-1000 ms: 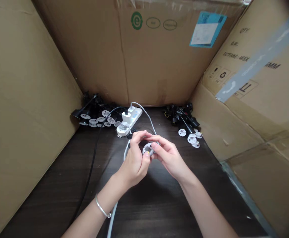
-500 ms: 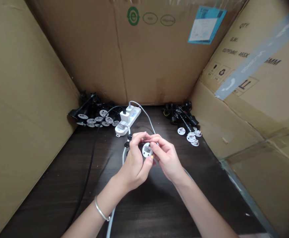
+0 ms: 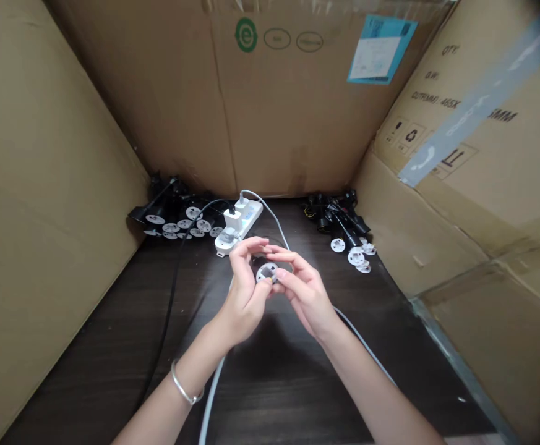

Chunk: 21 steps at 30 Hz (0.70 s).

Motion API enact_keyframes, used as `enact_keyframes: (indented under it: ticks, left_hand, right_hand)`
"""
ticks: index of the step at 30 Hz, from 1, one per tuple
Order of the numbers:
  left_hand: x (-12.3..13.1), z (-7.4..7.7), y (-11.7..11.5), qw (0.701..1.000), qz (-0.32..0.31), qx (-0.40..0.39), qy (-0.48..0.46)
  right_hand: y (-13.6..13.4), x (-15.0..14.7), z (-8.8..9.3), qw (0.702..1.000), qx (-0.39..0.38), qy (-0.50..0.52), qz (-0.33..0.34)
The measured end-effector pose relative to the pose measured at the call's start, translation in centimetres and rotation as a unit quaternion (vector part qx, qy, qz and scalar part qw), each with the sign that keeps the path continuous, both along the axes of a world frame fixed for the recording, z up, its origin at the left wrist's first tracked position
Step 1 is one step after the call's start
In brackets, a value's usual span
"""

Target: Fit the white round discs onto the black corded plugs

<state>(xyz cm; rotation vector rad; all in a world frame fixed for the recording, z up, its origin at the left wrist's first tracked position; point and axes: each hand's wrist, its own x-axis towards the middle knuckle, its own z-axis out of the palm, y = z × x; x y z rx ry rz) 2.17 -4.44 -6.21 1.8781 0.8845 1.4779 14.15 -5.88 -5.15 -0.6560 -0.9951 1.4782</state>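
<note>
Between both hands, above the dark table, is a small round white disc (image 3: 264, 270) with slots and a greyish middle, its face tilted up. My left hand (image 3: 244, 300) curls around its left side, thumb at the lower edge near a small yellow spot. My right hand (image 3: 307, 293) pinches the right edge between thumb and fingers. The fingertips of both hands meet just beyond the disc. Whatever is under the disc is mostly hidden by the fingers. A silver bangle circles the left wrist.
A white power strip (image 3: 253, 213) with plugs and cables stands behind the hands. Black parts with white discs are piled at left (image 3: 170, 210) and right (image 3: 344, 219). Cardboard walls (image 3: 158, 93) enclose the dark table (image 3: 270, 395). A black cable (image 3: 170, 309) runs along the left.
Both hands have shifted slightly left and up with the disc, which now tilts flatter. Fingers cover more of its right edge. The black piece by the left fingers is no longer visible.
</note>
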Motion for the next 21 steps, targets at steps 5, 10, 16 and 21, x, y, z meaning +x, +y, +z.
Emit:
enact_keyframes:
  ticks: [5,10,16,21]
  left_hand:
    - [-0.7,1.4,0.1,0.986,0.107,0.073,0.101]
    - [-0.7,2.0,-0.1,0.981,0.133,0.007,0.141]
    - [-0.8,1.2,0.1,0.991,0.009,-0.049,0.124]
    - [-0.8,0.6,0.2,0.994,0.008,-0.053,0.097]
  right_hand:
    - [-0.2,0.2,0.4,0.996,0.052,-0.042,-0.066]
    - [-0.3,0.3,0.5,0.987,0.069,-0.062,-0.134]
    - [-0.5,0.1,0.4,0.975,0.094,-0.135,-0.152]
    - [-0.4,0.2,0.5,0.978,0.100,-0.137,-0.122]
